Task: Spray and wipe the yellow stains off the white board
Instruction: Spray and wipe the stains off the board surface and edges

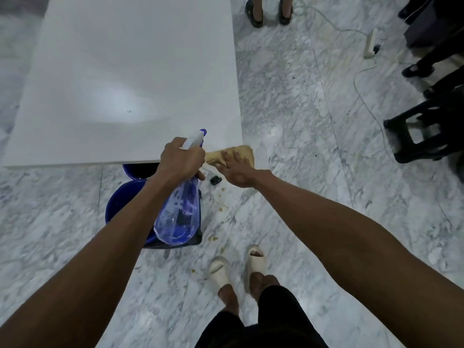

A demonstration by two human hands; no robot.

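White board [125, 71] on marble floor [301, 121], perhaps over blue bucket [120, 204].

White board [120, 79], yellow cloth [242, 153], blue bucket [120, 207] (grey-veined marble floor [313, 116])

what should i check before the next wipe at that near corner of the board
1. Left hand grips spray bottle: ok.
2. Nozzle aimed over the white board: ok.
3. Right hand flat on the yellowed cloth at the board's near right corner: ok.
4. Stains left under the cloth: cannot tell.
5. Yellow drips on the floor near the feet: not ok.
6. Blue bucket stands below the board edge: ok.
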